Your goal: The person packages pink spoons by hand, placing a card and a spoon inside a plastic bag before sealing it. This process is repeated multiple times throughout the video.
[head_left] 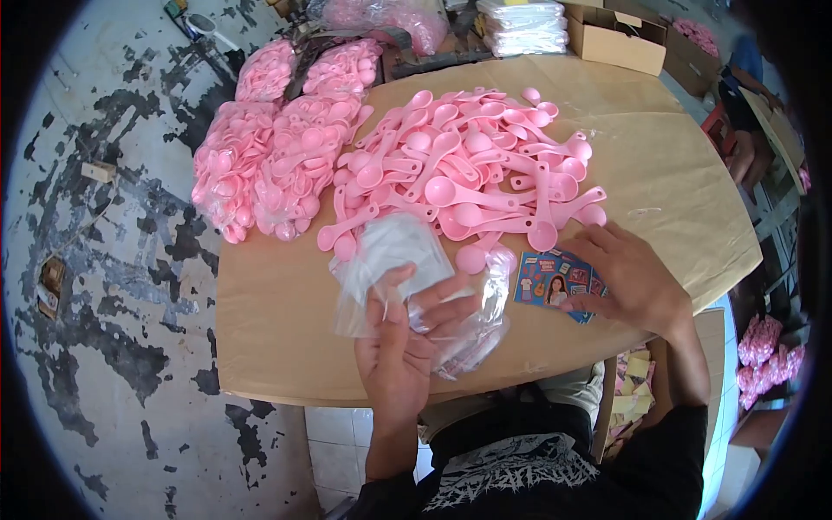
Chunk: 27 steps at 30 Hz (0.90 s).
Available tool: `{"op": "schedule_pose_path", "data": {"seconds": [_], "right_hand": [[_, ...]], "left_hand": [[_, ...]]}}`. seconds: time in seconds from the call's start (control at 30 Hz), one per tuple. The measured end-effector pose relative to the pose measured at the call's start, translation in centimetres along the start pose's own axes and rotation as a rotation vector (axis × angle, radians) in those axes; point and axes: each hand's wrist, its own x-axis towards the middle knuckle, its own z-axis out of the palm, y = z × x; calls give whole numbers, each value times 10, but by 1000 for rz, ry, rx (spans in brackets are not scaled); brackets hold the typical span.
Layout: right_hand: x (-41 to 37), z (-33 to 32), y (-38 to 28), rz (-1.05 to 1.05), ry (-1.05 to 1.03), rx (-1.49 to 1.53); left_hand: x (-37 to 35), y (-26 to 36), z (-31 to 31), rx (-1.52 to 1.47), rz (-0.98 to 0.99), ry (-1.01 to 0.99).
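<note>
My left hand (397,351) holds thin clear plastic bags (394,251) between its thumb and fingers, palm turned up, above the near part of the table. My right hand (640,279) rests over a small pile of blue printed cards (546,279), thumb and fingers closed about their right side. Pictures of a person, a shirt and a guitar show on the top card. Between my hands lies a clear plastic packet (485,325). Just beyond, a large heap of pink plastic spoons (485,165) covers the middle of the table.
Full bags of pink spoons (269,165) stand at the table's left edge. At the back are stacked plastic packs (523,26) and an open cardboard box (617,42). A box of cards (635,386) sits below the near right edge. Another person (747,113) is at far right.
</note>
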Motion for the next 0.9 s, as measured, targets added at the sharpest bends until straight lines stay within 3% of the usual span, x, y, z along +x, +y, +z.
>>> {"op": "schedule_pose_path", "data": {"seconds": [0.07,0.1,0.2,0.4,0.5,0.63,0.77,0.9], "right_hand": [[-7,15,18,76,-2,-16],[-8,16,25,66,16,22],[-4,9,32,359,-140,407],[5,2,23,182,72,278],[12,-1,4,314,-6,597],[12,21,-15,104,36,810],[23,26,-35,67,68,834],[27,32,-36,-101,34,612]], "left_hand": [[3,2,-1,146,43,74],[4,0,-4,77,70,58],[3,-10,-7,-38,126,66],[-1,-19,-5,38,228,205],[-2,-19,-5,14,262,218],[-1,-15,2,64,233,248],[-3,-17,5,185,173,281],[-3,-15,8,136,224,230]]}}
